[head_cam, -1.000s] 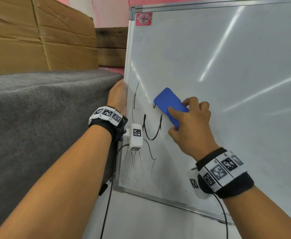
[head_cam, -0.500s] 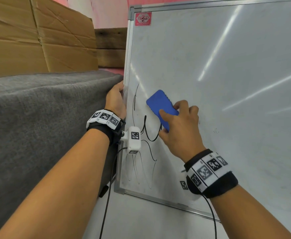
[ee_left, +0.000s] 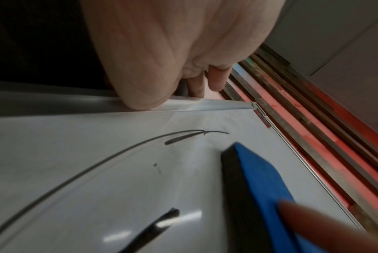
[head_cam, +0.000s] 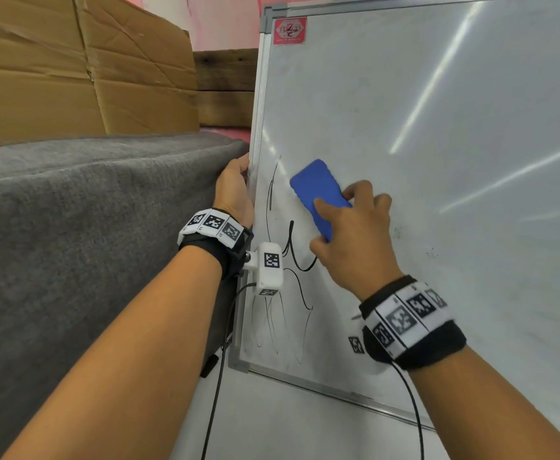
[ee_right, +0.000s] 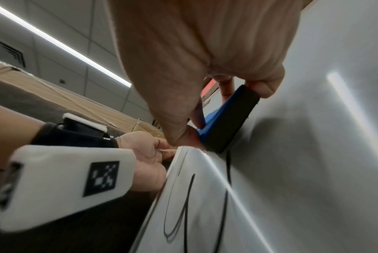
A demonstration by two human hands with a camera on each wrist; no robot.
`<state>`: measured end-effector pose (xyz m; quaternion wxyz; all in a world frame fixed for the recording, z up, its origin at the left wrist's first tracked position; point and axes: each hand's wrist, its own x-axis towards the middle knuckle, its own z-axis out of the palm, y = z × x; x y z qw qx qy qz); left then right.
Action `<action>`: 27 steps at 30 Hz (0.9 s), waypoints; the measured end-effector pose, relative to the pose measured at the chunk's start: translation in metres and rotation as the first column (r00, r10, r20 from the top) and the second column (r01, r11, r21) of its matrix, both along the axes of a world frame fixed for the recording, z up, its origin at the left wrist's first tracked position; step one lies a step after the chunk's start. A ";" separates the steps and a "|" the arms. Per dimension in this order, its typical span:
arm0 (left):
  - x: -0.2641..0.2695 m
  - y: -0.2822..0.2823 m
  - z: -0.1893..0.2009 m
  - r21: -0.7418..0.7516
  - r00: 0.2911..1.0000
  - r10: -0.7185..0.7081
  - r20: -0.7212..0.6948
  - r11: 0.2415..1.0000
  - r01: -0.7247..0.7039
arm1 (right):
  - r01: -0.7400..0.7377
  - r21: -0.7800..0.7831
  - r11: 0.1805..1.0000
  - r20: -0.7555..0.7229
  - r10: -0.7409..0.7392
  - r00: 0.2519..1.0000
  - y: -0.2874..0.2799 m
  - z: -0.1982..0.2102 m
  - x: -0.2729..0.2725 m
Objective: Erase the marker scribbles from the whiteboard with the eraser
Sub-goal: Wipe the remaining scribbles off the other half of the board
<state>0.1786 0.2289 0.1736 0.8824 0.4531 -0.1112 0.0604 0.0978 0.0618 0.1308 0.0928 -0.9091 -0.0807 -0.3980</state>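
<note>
A framed whiteboard (head_cam: 437, 161) stands tilted on the floor, with black marker scribbles (head_cam: 291, 257) in its lower left part. My right hand (head_cam: 348, 224) grips a blue eraser (head_cam: 318, 190) with a black felt face and presses it flat on the board, just right of the upper scribble lines. In the right wrist view the eraser (ee_right: 227, 119) sits between thumb and fingers, above the scribbles (ee_right: 188, 214). My left hand (head_cam: 235, 190) grips the board's left frame edge; the left wrist view shows the left hand (ee_left: 168, 77) curled over the frame (ee_left: 205, 104), with the eraser (ee_left: 259, 184) close by.
A grey blanket-covered surface (head_cam: 72, 244) lies left of the board. Flattened cardboard boxes (head_cam: 72, 68) lean behind it. Wooden planks (head_cam: 225, 88) stand against a pink wall. Pale floor (head_cam: 288, 426) runs below the board's bottom frame. Sensor cables hang from both wrists.
My right hand has slid the eraser leftward and a little up across the board, over the upper part of the scribbles. My left hand stays on the frame edge.
</note>
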 end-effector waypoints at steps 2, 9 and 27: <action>0.000 0.000 0.000 -0.017 1.000 -0.014 0.008 1.000 0.014 | 0.007 -0.036 0.999 -0.020 -0.008 1.000 0.012 0.017 0.011; 0.006 0.004 -0.004 -0.052 1.000 0.030 0.007 0.998 -0.030 | 0.018 -0.162 0.987 -0.109 -0.036 0.993 0.036 0.047 0.020; 0.006 0.016 -0.007 -0.106 0.998 -0.061 -0.012 0.993 0.060 | -0.103 -0.319 0.942 -0.251 0.021 0.968 0.017 0.012 0.009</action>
